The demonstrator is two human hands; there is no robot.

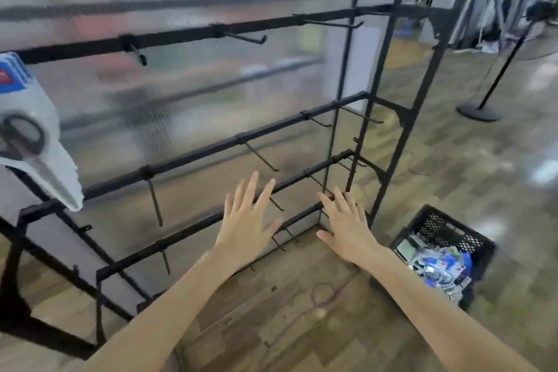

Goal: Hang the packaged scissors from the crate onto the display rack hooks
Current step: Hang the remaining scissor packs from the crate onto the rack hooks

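Two bare arms reach out over the floor. The left hand (245,222) is flat, fingers spread wide, holding nothing. The right hand (347,226) is flat too, fingers straight and a little apart, also holding nothing. Both hands float in front of the low bars of the rack, and it is hard to tell if the fingertips touch the metal.

The floor (302,317) is brown wood planks in short strips, a bit shiny. A thin loop of cord (324,296) lies on it, near the arms.

Just to the right of the right arm sits one black plastic crate (447,228) with a mesh wall full of little holes. Inside is a pile of packaged scissors (444,266), blue and white and clear; they are too jumbled to count.

The display rack (383,118) is made of thin black metal. It has four long bars going across, one above the other, with skinny straight hooks (260,155) poking out. Most of the hooks are bare.

One pack of scissors (33,136) hangs at the far left from the top bar. It is a white card with a blue top, and the scissors have round black handles.

Behind the rack stands a cloudy, ribbed plastic wall (181,75). Far off on the right stands one tall fan (537,15) on a round black base.
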